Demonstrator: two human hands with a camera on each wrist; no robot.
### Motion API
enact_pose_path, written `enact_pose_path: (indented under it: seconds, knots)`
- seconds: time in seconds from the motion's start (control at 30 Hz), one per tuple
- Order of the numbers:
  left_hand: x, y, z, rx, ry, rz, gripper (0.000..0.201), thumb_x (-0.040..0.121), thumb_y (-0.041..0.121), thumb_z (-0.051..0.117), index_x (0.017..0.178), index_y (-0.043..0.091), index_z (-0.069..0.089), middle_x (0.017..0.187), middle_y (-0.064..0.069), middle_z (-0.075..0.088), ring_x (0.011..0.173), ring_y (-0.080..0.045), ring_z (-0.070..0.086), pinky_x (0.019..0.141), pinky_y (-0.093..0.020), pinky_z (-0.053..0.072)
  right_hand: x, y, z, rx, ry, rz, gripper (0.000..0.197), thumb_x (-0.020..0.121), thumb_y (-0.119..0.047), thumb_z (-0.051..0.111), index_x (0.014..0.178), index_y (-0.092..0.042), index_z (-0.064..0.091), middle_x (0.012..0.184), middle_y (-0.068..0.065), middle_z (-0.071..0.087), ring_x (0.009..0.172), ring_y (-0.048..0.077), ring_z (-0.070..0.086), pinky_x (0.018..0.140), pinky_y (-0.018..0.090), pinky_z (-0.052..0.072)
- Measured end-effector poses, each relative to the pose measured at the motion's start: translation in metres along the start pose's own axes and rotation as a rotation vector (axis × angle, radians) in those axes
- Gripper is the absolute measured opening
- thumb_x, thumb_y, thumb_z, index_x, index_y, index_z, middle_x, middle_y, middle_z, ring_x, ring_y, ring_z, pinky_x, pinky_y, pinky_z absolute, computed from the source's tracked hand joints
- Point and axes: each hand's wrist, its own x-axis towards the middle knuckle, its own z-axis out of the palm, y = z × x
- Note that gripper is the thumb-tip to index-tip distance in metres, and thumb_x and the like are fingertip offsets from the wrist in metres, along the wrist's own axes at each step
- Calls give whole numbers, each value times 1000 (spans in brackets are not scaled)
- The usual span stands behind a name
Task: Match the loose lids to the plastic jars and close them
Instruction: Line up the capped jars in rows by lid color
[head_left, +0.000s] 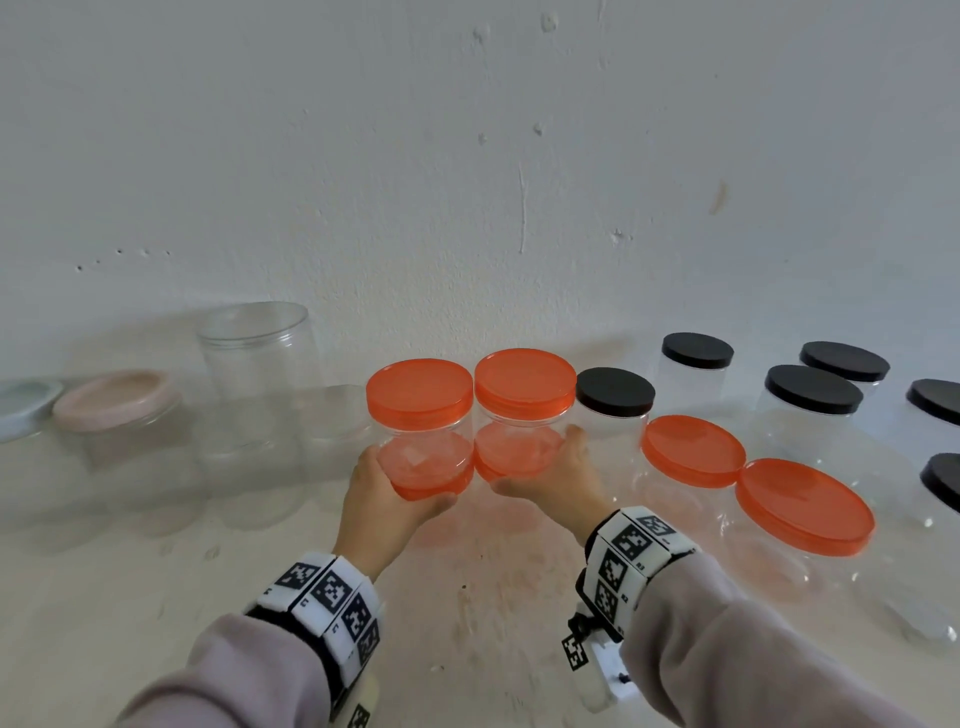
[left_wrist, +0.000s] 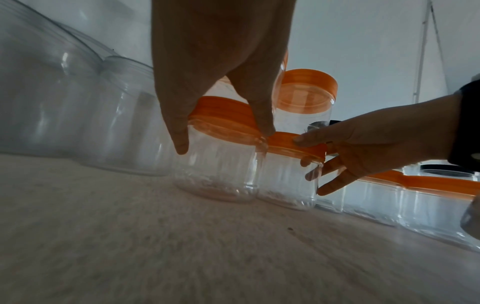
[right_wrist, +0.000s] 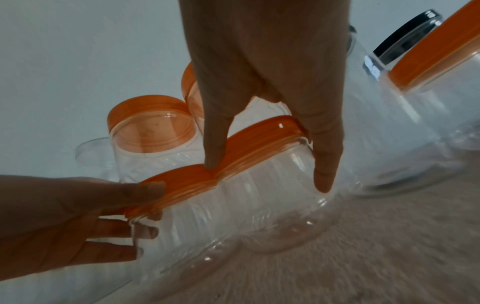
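Note:
Two small clear jars with orange lids stand side by side and touching on the table. My left hand (head_left: 400, 488) grips the left jar (head_left: 428, 475) near its lid, thumb in front and fingers behind. In the left wrist view the left hand (left_wrist: 224, 139) spans that jar (left_wrist: 221, 170). My right hand (head_left: 545, 467) grips the right jar (head_left: 511, 454) the same way. From the right wrist, the right hand (right_wrist: 269, 173) straddles its orange lid (right_wrist: 259, 139). Two taller orange-lidded jars (head_left: 420, 395) (head_left: 524, 384) stand just behind, closed.
Lidless clear jars (head_left: 260, 353) crowd the left by the wall, beside a pink-lidded jar (head_left: 114, 402) and a pale lid (head_left: 23, 402). On the right stand several black-lidded jars (head_left: 615, 392) and two big orange-lidded jars (head_left: 693, 449) (head_left: 805, 506).

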Motion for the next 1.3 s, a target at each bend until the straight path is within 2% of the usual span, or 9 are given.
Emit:
enact_pose_path:
  seconds: [0.1, 0.23, 0.43, 0.7, 0.8, 0.93, 1.03, 1.3]
  knots:
    - [9, 4, 10, -8, 16, -20, 91, 56, 38, 92, 130, 13, 46, 124, -4, 58, 112, -22, 57, 96, -45, 48, 10, 0, -1, 27, -3, -14, 108, 63, -25, 89, 141, -3, 19, 135, 9, 37, 124, 25, 42, 91, 30, 40]
    - [15, 11, 25, -29, 112, -55, 95, 58, 31, 92, 133, 8, 39, 128, -7, 53, 115, -24, 54, 94, -39, 46, 24, -3, -1, 53, 4, -12, 108, 63, -25, 89, 140, -1, 17, 138, 12, 37, 128, 28, 42, 104, 43, 41]
    - [30, 19, 45, -50, 201, -84, 95, 59, 24, 92, 134, 3, 37, 131, -13, 50, 117, -28, 53, 99, -46, 45, 46, -1, 2, 73, 4, 2, 111, 62, -26, 90, 141, 0, 16, 138, 13, 38, 128, 32, 42, 102, 49, 42]
    - [49, 19, 58, -24, 269, -100, 93, 61, 27, 91, 135, 2, 40, 132, -16, 49, 120, -30, 50, 102, -45, 43, 70, -2, 8, 73, -5, -17, 108, 63, -29, 89, 140, -2, 19, 139, 12, 35, 129, 32, 40, 103, 48, 41]
    - [49, 22, 63, 41, 319, -126, 95, 64, 29, 88, 137, -1, 35, 136, -18, 42, 125, -30, 40, 101, -39, 37, 74, -3, 11, 73, -26, -19, 107, 65, -28, 87, 142, -3, 17, 142, 11, 31, 131, 31, 37, 104, 47, 40]
    - [48, 28, 67, 90, 357, -148, 97, 67, 31, 86, 140, -3, 31, 138, -20, 41, 128, -33, 39, 101, -41, 38, 77, -5, 12, 55, -48, 1, 104, 69, -29, 85, 142, -4, 16, 142, 14, 28, 130, 34, 37, 103, 44, 40]
    - [48, 30, 67, 93, 359, -164, 98, 69, 30, 86, 142, -3, 29, 139, -21, 42, 128, -34, 40, 103, -42, 39, 77, -5, 12, 46, -59, 7, 100, 70, -29, 84, 140, -2, 18, 141, 15, 28, 128, 34, 39, 102, 43, 40]
    - [47, 35, 64, 163, 324, -206, 94, 69, 32, 85, 137, -5, 32, 136, -22, 38, 124, -35, 41, 97, -39, 39, 74, -7, 7, 30, -95, -10, 95, 73, -28, 83, 139, -2, 19, 141, 15, 29, 127, 31, 39, 103, 42, 40]
